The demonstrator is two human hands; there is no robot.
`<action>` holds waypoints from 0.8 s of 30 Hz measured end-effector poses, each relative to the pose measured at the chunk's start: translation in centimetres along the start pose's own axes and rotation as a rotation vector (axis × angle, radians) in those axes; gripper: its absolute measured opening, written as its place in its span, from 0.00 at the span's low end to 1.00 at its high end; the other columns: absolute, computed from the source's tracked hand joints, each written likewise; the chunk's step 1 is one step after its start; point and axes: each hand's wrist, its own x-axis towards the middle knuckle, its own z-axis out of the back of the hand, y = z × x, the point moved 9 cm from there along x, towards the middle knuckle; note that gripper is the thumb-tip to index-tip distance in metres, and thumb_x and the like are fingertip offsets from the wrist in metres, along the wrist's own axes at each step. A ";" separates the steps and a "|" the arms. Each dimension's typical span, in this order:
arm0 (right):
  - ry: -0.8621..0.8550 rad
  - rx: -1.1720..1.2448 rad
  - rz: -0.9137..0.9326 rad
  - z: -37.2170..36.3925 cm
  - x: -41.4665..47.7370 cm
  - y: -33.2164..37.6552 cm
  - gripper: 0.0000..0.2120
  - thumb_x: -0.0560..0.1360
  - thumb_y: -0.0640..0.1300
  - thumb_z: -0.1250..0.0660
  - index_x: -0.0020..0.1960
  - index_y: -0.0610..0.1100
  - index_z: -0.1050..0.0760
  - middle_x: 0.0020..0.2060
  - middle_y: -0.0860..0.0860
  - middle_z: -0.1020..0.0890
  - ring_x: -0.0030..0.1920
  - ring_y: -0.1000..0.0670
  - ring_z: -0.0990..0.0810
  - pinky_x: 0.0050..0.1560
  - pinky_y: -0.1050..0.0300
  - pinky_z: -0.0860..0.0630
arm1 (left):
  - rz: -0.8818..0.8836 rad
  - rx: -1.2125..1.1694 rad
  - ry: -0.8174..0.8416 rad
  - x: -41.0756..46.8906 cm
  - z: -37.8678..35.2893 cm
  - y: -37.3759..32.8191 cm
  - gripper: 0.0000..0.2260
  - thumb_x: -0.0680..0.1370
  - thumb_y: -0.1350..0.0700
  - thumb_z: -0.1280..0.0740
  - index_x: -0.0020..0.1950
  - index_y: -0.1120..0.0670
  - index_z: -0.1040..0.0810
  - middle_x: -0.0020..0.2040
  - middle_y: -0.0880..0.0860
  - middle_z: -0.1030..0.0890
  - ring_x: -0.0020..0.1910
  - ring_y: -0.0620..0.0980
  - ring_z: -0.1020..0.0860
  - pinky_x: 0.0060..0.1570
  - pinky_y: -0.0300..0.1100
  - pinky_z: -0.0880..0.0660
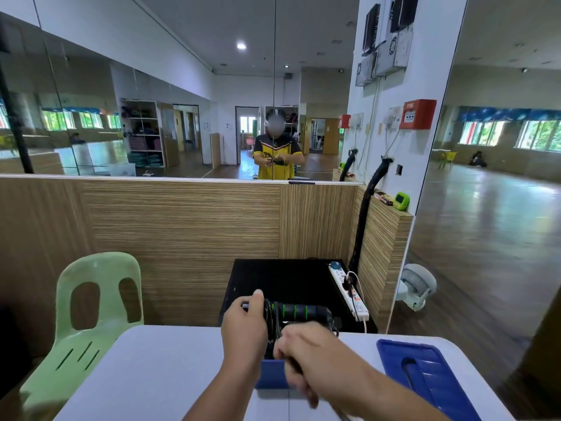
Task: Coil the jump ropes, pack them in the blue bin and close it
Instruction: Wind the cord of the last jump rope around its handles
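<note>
L hand [244,326] grips jump rope handles [299,312], lying 9-to-3; blue bin [271,375] at 6 o'clock; R hand [299,354] blurred, grip unclear.

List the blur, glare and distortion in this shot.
Head view: the right hand is smeared by motion over the blue bin, while the left hand gripping the jump rope is fairly sharp. Head view: wide-angle bending curves the top edge of the wooden partition. Head view: window light glares off the floor at right, and a ceiling light is blown out.
</note>
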 end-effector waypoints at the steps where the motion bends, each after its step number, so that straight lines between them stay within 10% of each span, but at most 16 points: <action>1: -0.002 0.099 -0.031 -0.7 -0.3 -0.7 0.13 0.80 0.41 0.41 0.38 0.46 0.25 0.25 0.48 0.25 0.23 0.53 0.30 0.25 0.61 0.32 | -0.005 -0.005 0.001 0.0 0.0 -0.3 0.19 0.82 0.49 0.35 0.34 0.56 0.30 0.29 0.50 0.30 0.32 0.51 0.32 0.37 0.46 0.34; 10: -0.052 0.359 -0.138 -2.9 0.3 -6.2 0.15 0.82 0.46 0.37 0.39 0.44 0.21 0.31 0.43 0.23 0.31 0.48 0.26 0.35 0.58 0.29 | 0.079 -0.100 0.059 0.5 -1.2 0.5 0.18 0.82 0.45 0.35 0.36 0.53 0.29 0.34 0.56 0.27 0.34 0.54 0.28 0.36 0.49 0.28; 16: 0.056 -0.049 -0.009 -1.0 2.4 -6.0 0.19 0.85 0.49 0.42 0.36 0.54 0.25 0.31 0.53 0.22 0.34 0.52 0.22 0.43 0.57 0.23 | 0.124 -0.145 0.095 0.1 -0.9 0.6 0.17 0.82 0.46 0.35 0.39 0.55 0.32 0.37 0.56 0.32 0.37 0.54 0.33 0.33 0.45 0.35; 24: 0.072 -0.121 -0.095 4.1 5.8 -5.3 0.20 0.85 0.36 0.42 0.34 0.41 0.28 0.28 0.51 0.22 0.30 0.56 0.22 0.48 0.51 0.19 | 0.137 -0.180 0.205 -1.2 -1.0 -0.7 0.14 0.83 0.48 0.35 0.41 0.54 0.30 0.31 0.51 0.30 0.30 0.49 0.31 0.29 0.40 0.36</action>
